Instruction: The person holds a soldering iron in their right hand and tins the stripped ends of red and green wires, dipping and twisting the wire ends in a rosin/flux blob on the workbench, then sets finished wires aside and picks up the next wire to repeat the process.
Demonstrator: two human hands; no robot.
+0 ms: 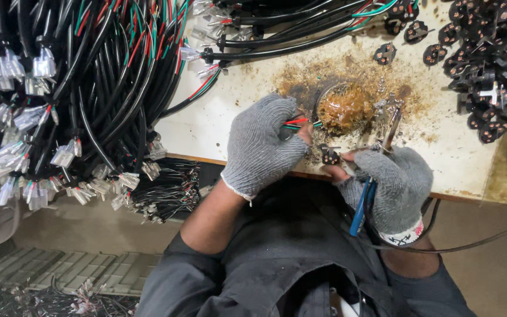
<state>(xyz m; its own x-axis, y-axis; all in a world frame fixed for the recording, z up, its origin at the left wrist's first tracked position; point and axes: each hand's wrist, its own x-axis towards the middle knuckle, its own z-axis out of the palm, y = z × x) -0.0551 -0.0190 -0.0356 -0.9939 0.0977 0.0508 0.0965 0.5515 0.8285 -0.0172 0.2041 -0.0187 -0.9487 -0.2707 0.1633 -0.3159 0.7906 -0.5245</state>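
Seen from above: a pale, stained worktable (218, 126) with a wooden front edge, crusted brown around a small dish of brown paste (342, 108). Left hand (262, 144), grey-gloved, pinched shut on thin red, green and black wires (298, 123), tips just beside the paste. Right hand (394, 185), gloved too, closed around a blue-handled iron (364, 202), fingertips pinching a small black plug part (328, 155) at the table edge. Heaped at far right, more black plug parts (488, 64); hanging at left, bundled black cables (89, 88) with clear connectors. Below, a grey floor (60, 226).
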